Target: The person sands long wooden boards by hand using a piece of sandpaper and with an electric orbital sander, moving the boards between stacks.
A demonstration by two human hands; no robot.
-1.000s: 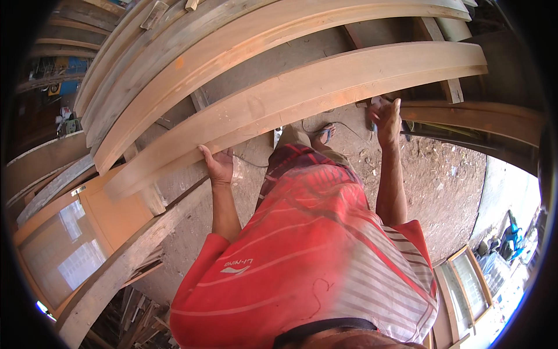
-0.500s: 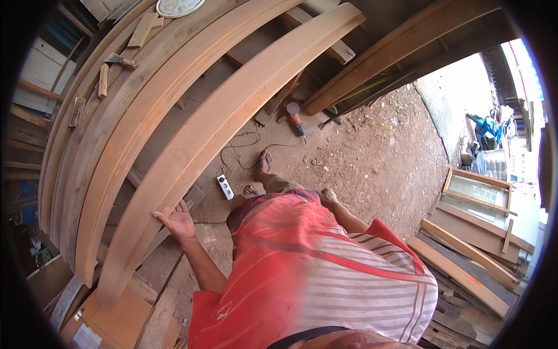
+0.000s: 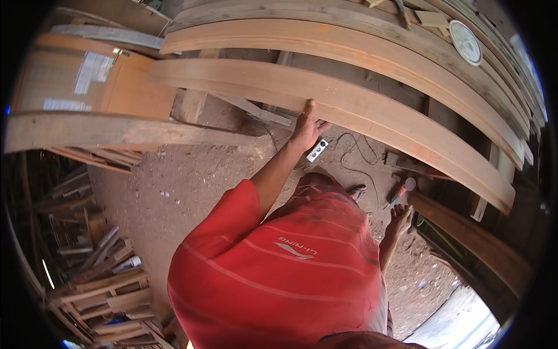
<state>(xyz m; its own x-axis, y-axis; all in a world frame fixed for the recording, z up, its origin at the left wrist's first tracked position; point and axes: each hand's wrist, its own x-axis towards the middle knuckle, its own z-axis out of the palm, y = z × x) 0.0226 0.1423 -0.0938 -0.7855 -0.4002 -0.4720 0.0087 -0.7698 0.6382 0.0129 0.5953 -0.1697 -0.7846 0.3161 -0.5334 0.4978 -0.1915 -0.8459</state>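
Note:
A long, curved, smooth wooden beam [image 3: 372, 104] with a stepped near edge stretches across the upper middle. My left hand [image 3: 305, 132] is raised to its near edge, the thumb against the wood and the other fingers apart just below, not wrapped round it. My right hand [image 3: 400, 216] hangs low on the right with its fingers spread and nothing in it. Close by that hand, on the ground, lies an orange and dark power tool [image 3: 401, 191] with a round pale disc.
Behind the beam lies another curved beam [image 3: 349, 43]. A round white lid [image 3: 465, 42] and a hammer [image 3: 402, 13] rest on the far timbers. A white power strip [image 3: 317, 150] and its cable are on the dirt floor. Scrap wood [image 3: 110, 296] is piled at lower left.
My view has swung to the left, so the beams now run crosswise. My left hand stays at the beam's near edge, thumb now pointing up. My right hand has come into clearer view.

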